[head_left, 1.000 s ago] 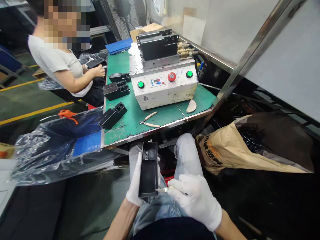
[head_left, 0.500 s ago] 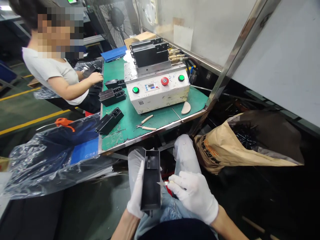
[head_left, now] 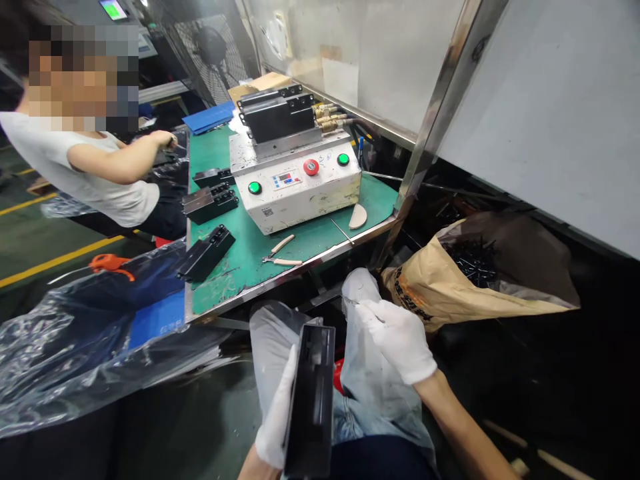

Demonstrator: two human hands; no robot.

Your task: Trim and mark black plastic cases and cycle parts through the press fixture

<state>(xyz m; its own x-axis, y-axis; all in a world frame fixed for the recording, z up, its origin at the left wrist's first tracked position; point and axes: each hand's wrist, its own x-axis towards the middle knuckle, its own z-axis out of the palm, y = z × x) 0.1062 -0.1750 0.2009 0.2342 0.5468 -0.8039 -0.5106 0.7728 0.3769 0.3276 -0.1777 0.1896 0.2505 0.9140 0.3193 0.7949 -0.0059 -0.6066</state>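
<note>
Head view: a white-gloved left hand point(head_left: 273, 430) clenches a black rectangular plastic housing point(head_left: 310, 407) upright at 6 o'clock, its lower end cut off by the frame; a grip along the long side steadies it well. A white-gloved right hand point(head_left: 400, 340) hovers at 5 o'clock, fingers drawn together; whether they grasp a tool cannot be made out. A green-topped steel counter point(head_left: 300, 267) lies at 12 o'clock, a co-worker's arm point(head_left: 120, 157) at 10 o'clock.

Matt black plastic housing point(head_left: 310, 407), white cloth gloves point(head_left: 400, 340), scuffed green bench mat point(head_left: 220, 293), creased brown paper sack point(head_left: 425, 293).
</note>
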